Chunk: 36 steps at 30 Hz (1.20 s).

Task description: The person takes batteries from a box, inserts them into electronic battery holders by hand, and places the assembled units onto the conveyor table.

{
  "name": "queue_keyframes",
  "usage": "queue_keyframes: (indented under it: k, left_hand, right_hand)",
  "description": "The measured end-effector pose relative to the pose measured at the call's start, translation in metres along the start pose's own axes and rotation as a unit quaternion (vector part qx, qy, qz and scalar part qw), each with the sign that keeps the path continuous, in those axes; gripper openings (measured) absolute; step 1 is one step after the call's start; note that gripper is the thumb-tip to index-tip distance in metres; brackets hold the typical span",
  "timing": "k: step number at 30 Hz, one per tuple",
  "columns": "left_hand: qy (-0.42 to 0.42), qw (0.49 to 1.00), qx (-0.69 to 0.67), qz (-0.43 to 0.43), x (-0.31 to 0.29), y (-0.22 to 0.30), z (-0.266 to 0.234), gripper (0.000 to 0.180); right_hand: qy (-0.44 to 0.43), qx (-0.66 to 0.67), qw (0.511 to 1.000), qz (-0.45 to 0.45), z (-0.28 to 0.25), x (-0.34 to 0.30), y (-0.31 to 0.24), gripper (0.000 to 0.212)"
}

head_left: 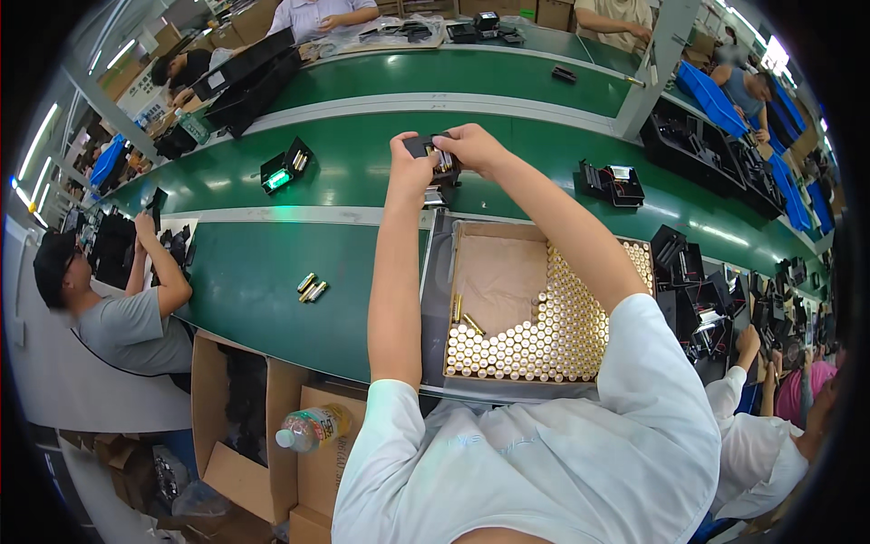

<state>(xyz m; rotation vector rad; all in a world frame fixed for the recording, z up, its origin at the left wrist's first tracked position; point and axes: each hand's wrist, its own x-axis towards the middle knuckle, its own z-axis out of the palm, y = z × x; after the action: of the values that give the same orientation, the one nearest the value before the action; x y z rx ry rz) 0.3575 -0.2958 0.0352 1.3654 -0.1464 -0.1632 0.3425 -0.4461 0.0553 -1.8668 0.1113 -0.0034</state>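
Observation:
Out over the green belt, my left hand (pixel 412 161) and my right hand (pixel 475 148) both grip a small black device with an open battery compartment (pixel 420 145). Batteries (pixel 444 161) show inside it, between my fingers, which partly cover the device. Below my right forearm lies a shallow cardboard tray (pixel 494 267) packed with upright gold batteries (pixel 530 349). Two batteries (pixel 472 323) lie loose in its bare left part. On the green worktop, left of my left forearm, are several loose batteries (pixel 313 290).
An opened black device with a green light (pixel 279 179) sits left on the belt; another black device (pixel 621 186) sits right. More black devices (pixel 693 290) are heaped beside the tray. A bottle (pixel 313 428) lies on cardboard boxes below the worktop. Co-workers sit left (pixel 136 317) and right (pixel 766 444).

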Motion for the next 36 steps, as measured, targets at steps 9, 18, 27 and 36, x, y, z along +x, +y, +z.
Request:
queue_keyframes:
  k: [9,18,27,36]
  left_hand:
    - [0.033,0.996,-0.076,-0.032,-0.003,0.001,-0.010,0.056]
    - [0.048,0.997,-0.038,-0.045,0.006,-0.002,-0.019,0.054]
    - [0.110,0.985,0.117,0.064,0.014,-0.016,-0.034,0.050]
    - [0.127,0.917,0.354,0.133,0.016,-0.041,-0.059,0.046]
  right_hand:
    - [0.082,-0.380,0.879,-0.276,0.015,-0.022,-0.009,0.030]
    - [0.012,-0.568,0.646,-0.510,0.023,-0.016,0.007,0.017]
    - [-0.008,-0.499,0.683,-0.533,0.037,-0.007,0.006,0.025]
    - [-0.136,-0.578,0.719,-0.361,0.128,-0.049,-0.121,0.018]
